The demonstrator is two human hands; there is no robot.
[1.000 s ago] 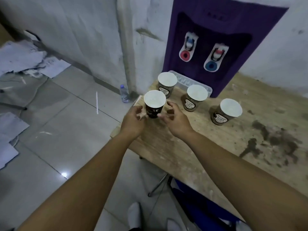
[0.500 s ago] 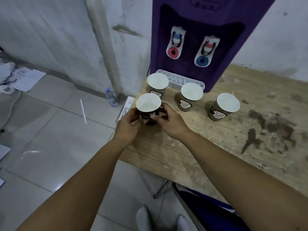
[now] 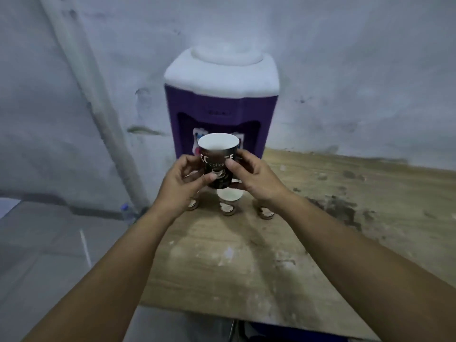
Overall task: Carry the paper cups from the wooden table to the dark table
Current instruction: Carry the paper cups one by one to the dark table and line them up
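A dark paper cup [image 3: 218, 160] printed "Coffee", white inside, is lifted clear of the wooden table [image 3: 283, 255]. My left hand [image 3: 182, 186] grips its left side and my right hand [image 3: 254, 176] grips its right side, thumbs on the front. Behind and below my hands, three more paper cups stand on the table: the middle cup [image 3: 228, 199] shows its white rim, the left cup [image 3: 192, 204] and the right cup [image 3: 266, 213] show only their bases. The dark table is not in view.
A purple water dispenser [image 3: 219, 104] with a white top stands at the table's back edge against the wall. Dark stains [image 3: 338, 211] mark the wood on the right. A small plastic bottle [image 3: 127, 212] and a white stick [image 3: 85, 246] lie on the tiled floor at left.
The cup has risen off the table in both hands to the height of the dispenser's taps. The view has tilted upward, showing the dispenser's top.
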